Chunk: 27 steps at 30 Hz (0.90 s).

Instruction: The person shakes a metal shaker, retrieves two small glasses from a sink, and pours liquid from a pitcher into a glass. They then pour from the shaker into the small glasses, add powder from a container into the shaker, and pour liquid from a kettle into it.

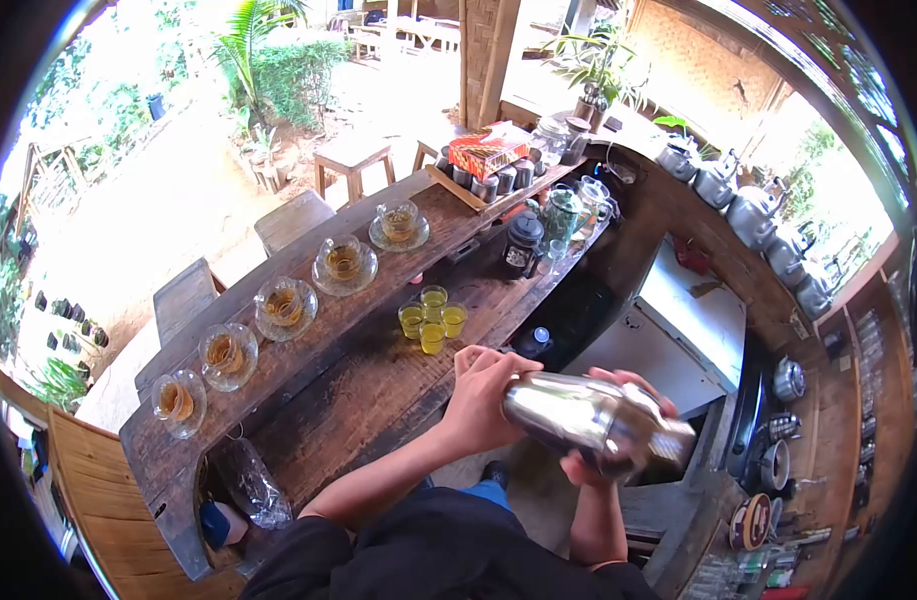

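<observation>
Left hand (484,395): curled round the left end of a metal shaker (569,408).
Right hand (588,472): seemingly clasping its blurred right end.
Glasses (433,339): four, yellow-filled, farther off on the counter (354,400).

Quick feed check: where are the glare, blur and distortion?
Head view: outdoor ground washed out by daylight; metal shaker bright with reflections, motion-blurred most at its right end; fisheye distortion bowing the shelving at right, with black curved corners; four glasses of yellow drink reasonably clear.
</observation>
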Available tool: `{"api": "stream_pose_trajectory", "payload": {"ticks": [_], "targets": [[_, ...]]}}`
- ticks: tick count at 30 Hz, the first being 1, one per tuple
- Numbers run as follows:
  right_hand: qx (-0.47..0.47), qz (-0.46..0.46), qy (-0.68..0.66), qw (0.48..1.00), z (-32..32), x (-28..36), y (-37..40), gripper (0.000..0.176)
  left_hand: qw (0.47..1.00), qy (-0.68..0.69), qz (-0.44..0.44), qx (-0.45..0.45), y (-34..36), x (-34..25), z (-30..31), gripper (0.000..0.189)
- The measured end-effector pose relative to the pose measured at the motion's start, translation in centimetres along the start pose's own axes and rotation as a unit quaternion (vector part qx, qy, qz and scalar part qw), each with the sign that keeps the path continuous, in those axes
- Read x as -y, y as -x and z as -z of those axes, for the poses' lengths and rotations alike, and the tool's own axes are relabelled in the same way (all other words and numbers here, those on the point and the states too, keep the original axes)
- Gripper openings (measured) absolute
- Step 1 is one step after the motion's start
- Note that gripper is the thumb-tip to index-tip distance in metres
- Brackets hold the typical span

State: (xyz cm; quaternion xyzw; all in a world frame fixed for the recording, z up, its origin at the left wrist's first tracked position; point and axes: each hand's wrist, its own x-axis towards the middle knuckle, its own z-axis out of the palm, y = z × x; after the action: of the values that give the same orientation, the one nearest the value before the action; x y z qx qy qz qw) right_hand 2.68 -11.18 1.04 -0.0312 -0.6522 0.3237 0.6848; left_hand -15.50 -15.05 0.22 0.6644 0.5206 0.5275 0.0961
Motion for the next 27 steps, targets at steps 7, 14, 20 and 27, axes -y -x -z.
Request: {"api": "stream_pose_trajectory", "payload": {"ticks": [7, 14, 20, 27], "targets": [[0.169, -0.018, 0.36, 0.917, 2.1, -1.7, 0.9, 0.115, 0.999, -0.015, 0.014, -0.028, 2.0, 3.2, -2.4, 0.062], [0.008, 0.048, 0.039, 0.998, -0.3, 2.3, -2.2, 0.127, 0.995, 0.006, -0.089, -0.048, -1.7, -2.4, 0.7, 0.059], [0.049, 0.028, 0.143, 0.988, -0.3, -0.4, -0.9, 0.13, 1.0, -0.013, -0.009, -0.013, -0.8, 0.2, 0.6, 0.057], [0.053, 0.052, 0.083, 0.994, -0.1, -0.8, 0.6, 0.131, 1.0, 0.024, 0.004, 0.015, -0.5, 0.3, 0.0, 0.059]]}}
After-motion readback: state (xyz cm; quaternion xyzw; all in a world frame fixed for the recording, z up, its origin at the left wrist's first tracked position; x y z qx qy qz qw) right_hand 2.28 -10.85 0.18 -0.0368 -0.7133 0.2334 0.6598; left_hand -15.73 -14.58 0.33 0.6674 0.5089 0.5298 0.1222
